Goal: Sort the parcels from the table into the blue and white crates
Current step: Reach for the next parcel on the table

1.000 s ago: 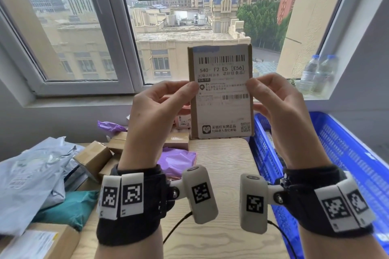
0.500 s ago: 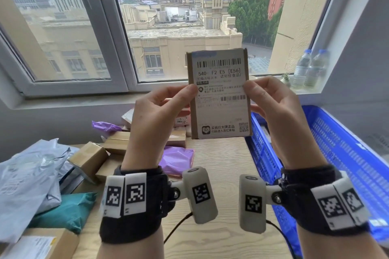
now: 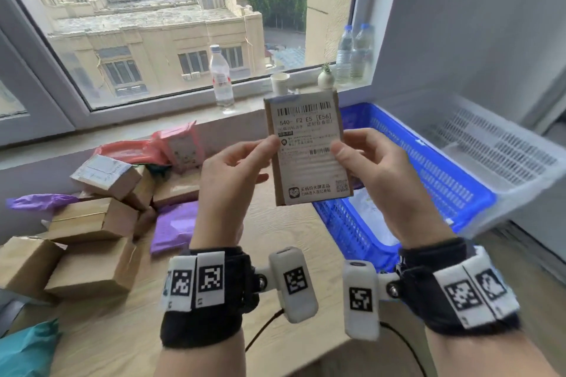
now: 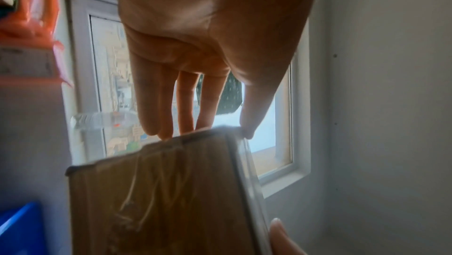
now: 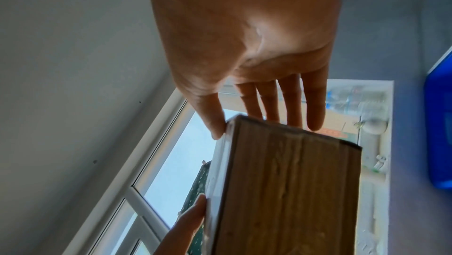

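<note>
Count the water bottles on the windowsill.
3. One bottle stands alone near the middle of the sill; two more stand side by side in the right corner. The held parcel could hide others.

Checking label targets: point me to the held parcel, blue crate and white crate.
held parcel [image 3: 307, 144], head view, on its white label.
blue crate [image 3: 441, 180], head view, on its slotted far wall.
white crate [image 3: 502, 156], head view, on its slotted wall.
</note>
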Motion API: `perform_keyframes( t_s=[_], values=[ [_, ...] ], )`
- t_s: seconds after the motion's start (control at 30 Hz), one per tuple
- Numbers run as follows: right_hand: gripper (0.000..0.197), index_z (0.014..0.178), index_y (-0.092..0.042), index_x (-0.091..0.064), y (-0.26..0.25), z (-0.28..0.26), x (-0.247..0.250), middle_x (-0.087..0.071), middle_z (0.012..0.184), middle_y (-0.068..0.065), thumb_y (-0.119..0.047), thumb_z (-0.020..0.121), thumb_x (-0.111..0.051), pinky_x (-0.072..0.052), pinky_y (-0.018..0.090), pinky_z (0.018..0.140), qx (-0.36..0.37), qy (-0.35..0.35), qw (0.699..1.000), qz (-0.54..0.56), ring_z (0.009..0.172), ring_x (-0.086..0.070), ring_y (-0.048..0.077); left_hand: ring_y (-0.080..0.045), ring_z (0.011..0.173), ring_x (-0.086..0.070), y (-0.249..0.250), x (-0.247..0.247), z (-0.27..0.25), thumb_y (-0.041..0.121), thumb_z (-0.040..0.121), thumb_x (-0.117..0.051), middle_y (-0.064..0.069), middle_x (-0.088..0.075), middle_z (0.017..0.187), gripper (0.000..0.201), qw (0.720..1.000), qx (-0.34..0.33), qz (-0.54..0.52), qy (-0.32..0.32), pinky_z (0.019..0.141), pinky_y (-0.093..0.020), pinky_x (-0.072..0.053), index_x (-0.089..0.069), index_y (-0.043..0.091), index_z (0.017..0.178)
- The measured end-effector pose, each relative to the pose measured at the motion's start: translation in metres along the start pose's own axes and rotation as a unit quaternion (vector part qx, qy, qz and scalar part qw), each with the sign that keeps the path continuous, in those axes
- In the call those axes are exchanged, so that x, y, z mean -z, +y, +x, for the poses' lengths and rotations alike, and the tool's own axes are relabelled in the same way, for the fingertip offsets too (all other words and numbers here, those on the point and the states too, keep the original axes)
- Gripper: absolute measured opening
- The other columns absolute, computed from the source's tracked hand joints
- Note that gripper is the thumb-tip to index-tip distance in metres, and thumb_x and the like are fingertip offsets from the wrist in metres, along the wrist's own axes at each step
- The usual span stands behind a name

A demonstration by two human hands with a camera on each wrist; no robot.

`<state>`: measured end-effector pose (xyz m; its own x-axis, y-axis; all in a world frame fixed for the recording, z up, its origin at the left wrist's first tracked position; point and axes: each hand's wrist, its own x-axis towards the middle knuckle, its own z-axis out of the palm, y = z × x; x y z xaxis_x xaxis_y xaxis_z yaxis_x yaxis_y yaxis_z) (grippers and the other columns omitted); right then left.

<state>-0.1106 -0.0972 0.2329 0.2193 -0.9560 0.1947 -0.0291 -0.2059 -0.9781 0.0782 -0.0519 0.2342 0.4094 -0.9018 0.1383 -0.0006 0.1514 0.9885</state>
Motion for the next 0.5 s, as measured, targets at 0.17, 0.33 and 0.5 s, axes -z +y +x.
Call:
perform_keyframes(
  t_s=[0.17, 0.33, 0.5],
  values=[
    [0.021, 0.111, -0.013, -0.066, 0.016, -0.003, 0.067, -0.073, 0.108, -0.001, -0.023, 0.093, -0.066, -0.056, 0.029, 0.082, -0.021, 0.058, 0.998, -0.010, 0.101, -0.068, 0.013, -0.033, 0.096, -0.069, -0.011, -0.072, -0.004, 0.032, 0.086, -0.072, -0.012, -0.076, 0.093, 0.021, 0.999, 0.028, 0.007, -0.045, 0.091, -0.048, -0.055, -0.077, 0.012, 0.092],
    [0.020, 0.110, -0.015, -0.066, 0.031, 0.001, 0.159, -0.072, 0.107, -0.006, -0.024, 0.092, -0.068, -0.053, 0.027, 0.088, -0.021, 0.111, 0.993, -0.023, 0.102, -0.067, 0.008, -0.012, 0.075, -0.068, -0.024, -0.176, -0.008, 0.031, 0.088, -0.071, -0.001, -0.077, 0.086, 0.022, 0.995, 0.038, -0.005, -0.094, 0.072, -0.030, -0.058, -0.077, 0.013, 0.097],
    [0.024, 0.114, -0.015, -0.068, 0.045, 0.003, 0.274, -0.073, 0.108, -0.006, -0.022, 0.092, -0.068, -0.052, 0.035, 0.098, -0.026, 0.146, 0.988, -0.045, 0.103, -0.067, 0.007, -0.023, 0.083, -0.074, -0.045, -0.297, -0.019, 0.032, 0.088, -0.072, -0.004, -0.077, 0.086, 0.021, 0.992, 0.067, -0.010, -0.107, 0.078, -0.038, -0.061, -0.077, 0.014, 0.095]
  ],
)
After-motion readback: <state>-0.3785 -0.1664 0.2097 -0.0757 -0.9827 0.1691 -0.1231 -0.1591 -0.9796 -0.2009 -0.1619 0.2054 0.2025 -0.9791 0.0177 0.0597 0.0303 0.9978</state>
